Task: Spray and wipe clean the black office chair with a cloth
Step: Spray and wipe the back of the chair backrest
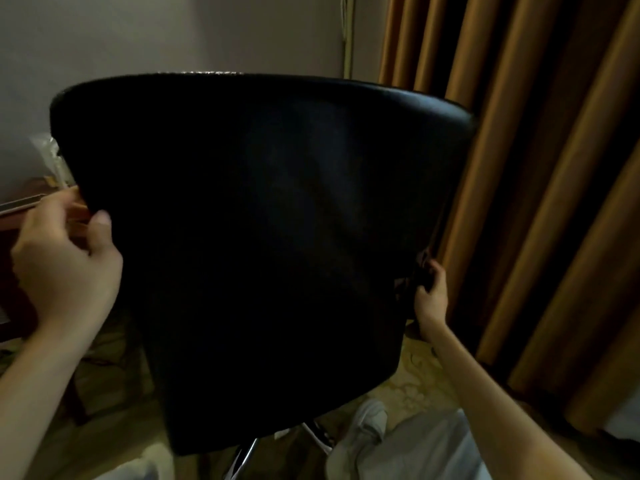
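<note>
The back of the black chair (263, 237) fills the middle of the view, a broad, smooth, leathery shell with a rounded top edge, narrowing toward the bottom, where chrome legs (247, 452) show beneath it. The left hand (65, 261) curls around the chair's left edge, thumb on the near face and fingers hidden behind. The right hand (431, 292) is clenched on the right edge lower down, gripping a dark part too dim to make out. Just beside the right edge hang heavy orange-brown curtains (540, 168) in deep vertical folds, leaving little room there. At far left a dark wooden tabletop (14, 216) sits close to the chair. A pale wall (173, 32) stands behind, and patterned floor (412, 368) lies below.
</note>
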A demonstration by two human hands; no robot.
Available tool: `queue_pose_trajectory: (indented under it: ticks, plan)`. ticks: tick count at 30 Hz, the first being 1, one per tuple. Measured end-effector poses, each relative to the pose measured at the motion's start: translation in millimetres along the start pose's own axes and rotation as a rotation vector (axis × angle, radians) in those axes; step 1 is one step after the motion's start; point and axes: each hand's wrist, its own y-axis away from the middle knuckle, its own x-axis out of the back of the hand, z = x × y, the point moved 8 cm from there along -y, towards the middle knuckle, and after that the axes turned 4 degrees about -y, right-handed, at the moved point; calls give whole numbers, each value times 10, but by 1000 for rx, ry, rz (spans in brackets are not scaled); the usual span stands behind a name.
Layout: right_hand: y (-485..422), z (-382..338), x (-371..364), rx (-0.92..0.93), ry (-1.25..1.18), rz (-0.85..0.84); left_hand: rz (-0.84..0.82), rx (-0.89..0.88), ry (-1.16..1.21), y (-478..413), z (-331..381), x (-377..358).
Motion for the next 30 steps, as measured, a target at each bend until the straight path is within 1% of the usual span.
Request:
queue_pose_trajectory:
  ticks: [1, 2, 3, 4, 6, 7, 8, 9, 12, 15, 20, 25, 30]
  plan:
    - [144, 257, -36, -70, 21, -23, -79, 85, 172, 66, -251, -138]
    - [299, 490, -66, -147, 47, -55, -88, 152, 255, 88, -502, -393]
    - [460, 710, -105, -216, 76, -99, -91, 132, 266, 139, -500, -344]
    - [629, 880, -137, -280, 109, -142, -106, 133, 207, 106, -296, -218]
    - [891, 1093, -212, -355, 156, -204, -48, 59, 295, 177, 391, 399]
    - [1002, 1129, -252, -379, 154, -222, -40, 64, 345, 196, 519, 487]
    - [1100, 1136, -302, -405, 140, -236, -38, 31, 396, 210, 600, 539]
    - [1186, 1117, -353, -419, 112, -249, -35, 49, 426, 228, 607, 568]
    - [1386, 981, -467, -434, 10, -262, -40, 26, 407, 299, 625, 675]
    - [1533, 708, -598, -364, -64, -298, -78, 59, 380, 454, 374, 740]
    - [1869, -18, -860, -161, -83, -354, -212, 199, 225, 913, -323, 967]
    - [2397, -639, -1249, 28, -140, -547, -348, 382, 170, 1494, -1046, 1237]
    - [2953, -1006, -1679, 229, -135, -768, -395, 565, 76, 2066, -1782, 1511]
